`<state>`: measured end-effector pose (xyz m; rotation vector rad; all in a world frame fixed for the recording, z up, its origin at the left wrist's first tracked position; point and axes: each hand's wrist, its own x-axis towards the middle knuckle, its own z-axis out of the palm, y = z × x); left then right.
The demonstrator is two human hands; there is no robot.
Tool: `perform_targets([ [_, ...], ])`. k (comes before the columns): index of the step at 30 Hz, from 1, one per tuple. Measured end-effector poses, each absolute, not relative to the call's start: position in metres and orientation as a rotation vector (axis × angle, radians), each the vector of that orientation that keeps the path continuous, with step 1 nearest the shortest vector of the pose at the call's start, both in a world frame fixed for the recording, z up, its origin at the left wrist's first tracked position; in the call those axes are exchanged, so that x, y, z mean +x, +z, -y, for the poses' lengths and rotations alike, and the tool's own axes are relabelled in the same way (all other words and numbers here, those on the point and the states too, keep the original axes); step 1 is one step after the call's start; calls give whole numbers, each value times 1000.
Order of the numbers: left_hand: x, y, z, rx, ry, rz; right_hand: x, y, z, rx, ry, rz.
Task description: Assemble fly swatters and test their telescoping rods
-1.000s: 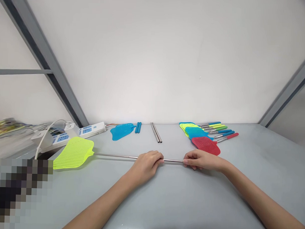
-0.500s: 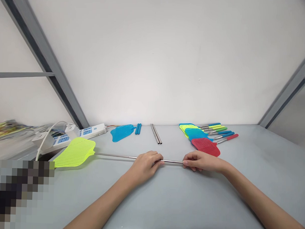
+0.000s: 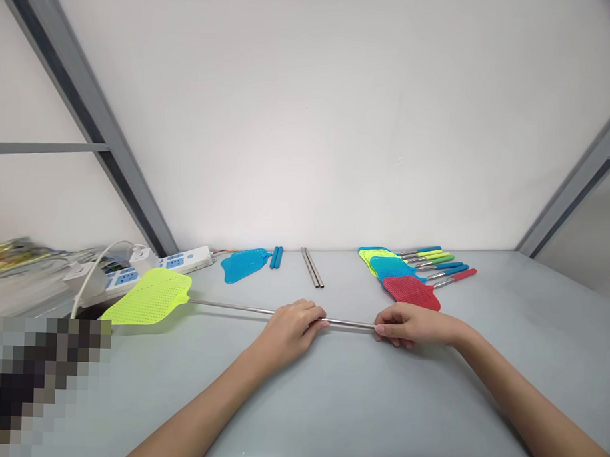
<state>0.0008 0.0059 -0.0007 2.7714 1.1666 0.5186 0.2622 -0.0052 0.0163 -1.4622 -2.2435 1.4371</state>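
A fly swatter with a yellow-green mesh head point(image 3: 150, 296) stretches across the table, its thin metal telescopic rod point(image 3: 222, 306) running right to both hands. My left hand point(image 3: 296, 328) is closed round the rod near its middle. The thumb and fingers of my right hand point(image 3: 406, 325) pinch the rod's right end. Whatever part lies inside the right fingers is hidden. The mesh head is on the left, close to the power strip.
Behind the hands lie blue swatter heads point(image 3: 244, 264), blue handle grips point(image 3: 276, 257) and metal rods point(image 3: 312, 267). Several swatters, including a red one point(image 3: 411, 292), are piled at right. A power strip point(image 3: 186, 259) with plugs and a white cable point(image 3: 85, 284) sits at left.
My right hand has shifted slightly right, with more of the rod showing between the hands. The yellow-green head has risen and moved a little left. My left hand stays nearly in place.
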Motion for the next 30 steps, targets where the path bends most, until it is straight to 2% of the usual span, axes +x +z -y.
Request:
perform_targets([
  [14, 4, 2, -1, 2812, 501, -1207, 247, 11, 8, -1341, 1388, 2213],
  [25, 16, -1, 6, 2866, 492, -1124, 226, 4, 17, -1302, 1209, 2209],
  [30, 30, -2, 16, 2950, 432, -1071, 222, 2, 20, -1235, 1274, 2188],
])
